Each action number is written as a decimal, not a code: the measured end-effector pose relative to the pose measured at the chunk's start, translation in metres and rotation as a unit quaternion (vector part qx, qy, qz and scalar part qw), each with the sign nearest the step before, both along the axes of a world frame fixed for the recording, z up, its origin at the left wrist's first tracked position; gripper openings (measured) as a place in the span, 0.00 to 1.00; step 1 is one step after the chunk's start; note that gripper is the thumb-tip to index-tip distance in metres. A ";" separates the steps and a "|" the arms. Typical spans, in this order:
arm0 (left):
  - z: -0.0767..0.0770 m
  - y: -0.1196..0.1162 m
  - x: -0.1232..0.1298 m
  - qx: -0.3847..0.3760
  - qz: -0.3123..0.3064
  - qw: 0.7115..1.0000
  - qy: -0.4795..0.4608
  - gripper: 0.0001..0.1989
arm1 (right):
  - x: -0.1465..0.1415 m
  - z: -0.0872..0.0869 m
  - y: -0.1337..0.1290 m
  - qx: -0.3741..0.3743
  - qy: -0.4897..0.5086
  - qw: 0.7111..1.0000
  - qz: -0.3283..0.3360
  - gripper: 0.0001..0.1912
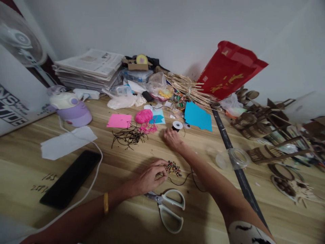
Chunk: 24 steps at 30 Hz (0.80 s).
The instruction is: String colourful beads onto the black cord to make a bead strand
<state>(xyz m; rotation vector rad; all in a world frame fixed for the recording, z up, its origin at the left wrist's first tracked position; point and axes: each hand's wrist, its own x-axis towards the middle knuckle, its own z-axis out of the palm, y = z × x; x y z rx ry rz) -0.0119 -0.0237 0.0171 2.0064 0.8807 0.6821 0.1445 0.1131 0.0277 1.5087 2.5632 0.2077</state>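
My left hand (152, 176) rests on the wooden table with bent fingers, at the left edge of a small heap of multicoloured beads (173, 168). A thin black cord (177, 184) runs from between its thumb and fingers, below the beads and toward my right forearm. Farther forward, my right hand (173, 139) is closed, its fingertips mostly hidden. It lies right in front of a white spool of black cord (177, 126); whether it touches the spool I cannot tell. White-handled scissors (172, 206) lie half open, their blades partly under my left hand.
Tangled black cord (129, 136), pink yarn (144, 116), pink paper (119, 120) and blue paper (198, 116) lie ahead. A black phone (71, 179) and white cable are at left. A clear lidded container (238, 158) and wooden crafts (266, 152) stand right.
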 end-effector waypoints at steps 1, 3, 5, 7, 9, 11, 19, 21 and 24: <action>0.000 0.000 0.000 0.005 0.001 1.000 -0.003 0.04 | 0.001 0.001 -0.002 -0.004 0.004 1.000 0.005 0.15; 0.000 0.001 0.000 0.014 0.004 1.000 -0.010 0.04 | 0.003 0.004 -0.009 -0.017 0.013 1.000 0.014 0.14; 0.001 0.001 0.001 0.020 0.011 1.000 -0.020 0.05 | 0.007 0.007 -0.019 -0.033 0.025 0.999 0.024 0.12; 0.005 0.002 0.001 0.027 0.017 0.999 -0.033 0.05 | 0.012 0.013 -0.032 -0.051 0.039 0.997 0.040 0.10; 0.010 0.002 0.000 0.038 0.021 0.998 -0.043 0.04 | 0.016 0.019 -0.049 -0.069 0.059 0.994 0.067 0.09; 0.015 0.001 0.000 0.043 0.019 0.998 -0.044 0.04 | 0.020 0.025 -0.066 -0.083 0.087 0.988 0.101 0.07; 0.037 -0.003 -0.004 0.065 -0.057 0.996 0.014 0.07 | 0.018 0.015 -0.109 -0.100 0.253 0.919 0.284 0.07; 0.040 -0.002 -0.005 0.080 -0.072 0.994 0.029 0.07 | 0.017 0.005 -0.112 -0.092 0.263 0.915 0.290 0.08; 0.042 -0.002 -0.007 0.087 -0.079 0.992 0.045 0.07 | 0.020 -0.007 -0.113 -0.091 0.276 0.916 0.277 0.08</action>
